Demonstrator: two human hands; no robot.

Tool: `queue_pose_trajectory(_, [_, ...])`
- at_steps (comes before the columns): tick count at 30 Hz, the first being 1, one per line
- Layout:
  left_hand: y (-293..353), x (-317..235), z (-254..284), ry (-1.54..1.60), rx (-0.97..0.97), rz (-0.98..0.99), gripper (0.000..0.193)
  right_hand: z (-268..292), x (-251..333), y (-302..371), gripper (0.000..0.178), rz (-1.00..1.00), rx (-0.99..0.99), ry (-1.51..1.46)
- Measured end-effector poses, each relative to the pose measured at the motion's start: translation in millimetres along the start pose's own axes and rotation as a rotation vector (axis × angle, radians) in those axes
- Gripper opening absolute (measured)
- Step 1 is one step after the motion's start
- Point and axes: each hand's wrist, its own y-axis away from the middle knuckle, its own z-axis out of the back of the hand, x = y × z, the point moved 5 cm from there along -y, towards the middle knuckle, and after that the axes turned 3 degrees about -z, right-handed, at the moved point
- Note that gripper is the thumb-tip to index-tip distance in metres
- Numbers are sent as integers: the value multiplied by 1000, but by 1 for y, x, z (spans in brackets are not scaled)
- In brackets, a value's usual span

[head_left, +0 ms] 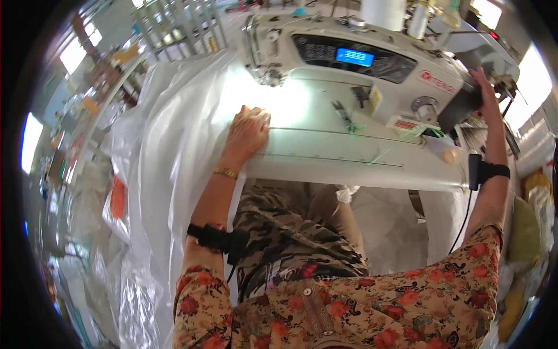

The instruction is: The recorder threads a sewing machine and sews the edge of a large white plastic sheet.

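A white industrial sewing machine (pixel 372 49) with a lit blue display stands in front of me. My left hand (pixel 250 132) lies by the bright work light, left of and below the needle area (pixel 272 77). Its fingers are curled together on a thin white sheet (pixel 180 134), which drapes off the left side of the machine bed. At the machine's right end, my right hand (pixel 487 96) is closed around the edge of the dark handwheel (pixel 465 102); part of its fingers is hidden.
Small thread snips (pixel 343 115) and green thread scraps (pixel 381 157) lie on the machine bed. White thread cones (pixel 383 13) stand behind the machine. A metal rack (pixel 180 26) is at the back left. Crumpled clear plastic (pixel 139 302) hangs at the lower left.
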Motion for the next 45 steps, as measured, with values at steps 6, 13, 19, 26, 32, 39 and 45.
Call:
queue_pose_trajectory(6, [-12,-9,-3,26,236,85,33,30,-5,-11,69,-93,-6,-27])
queue_pose_trajectory(13, [-6,5,-12,-19,158,99,41,28,-33,-16,39,122,16,-363])
queue_pose_trajectory(19, [-5,-3,-8,27,169,88,37,64,-17,6,26,680,-582,185])
queue_pose_trajectory(26, [21,-9,23,11,135,22,31,-229,36,172,20,923,10,342])
queue_pose_trajectory(32, [32,-21,30,113,38,-63,32,-408,-17,257,37,1042,531,889])
queue_pose_trajectory(39, [42,-9,36,213,144,21,44,-468,-43,251,34,987,605,953])
queue_pose_trajectory(45, [-8,-6,62,45,144,32,25,-464,-54,249,26,982,574,758])
